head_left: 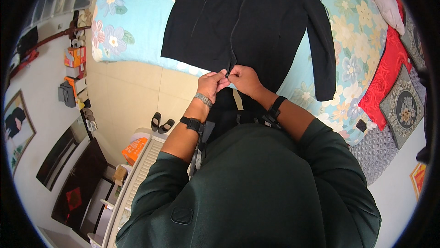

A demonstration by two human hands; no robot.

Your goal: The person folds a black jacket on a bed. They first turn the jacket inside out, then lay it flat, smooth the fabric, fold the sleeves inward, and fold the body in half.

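Note:
A black zip-up jacket [270, 23] lies spread front side up on a bed, its hem at the near edge. Its front zipper [234, 30] runs down to the hem, where both my hands meet. My left hand [212, 84], with a metal watch at the wrist, pinches the bottom end of the zipper. Close against it, my right hand [245, 79] has its fingers closed on the other side of the same zipper end. The fingers cover most of the zipper's bottom, so whether its two halves are joined cannot be made out.
A light blue flowered sheet [348, 50] covers the bed. Right of it are a red cloth [385, 83] and a grey patterned cushion [403, 105]. Dark slippers [161, 124] stand on the tiled floor [133, 83], beside a pale slatted rack [137, 179]. Boxes line the left wall.

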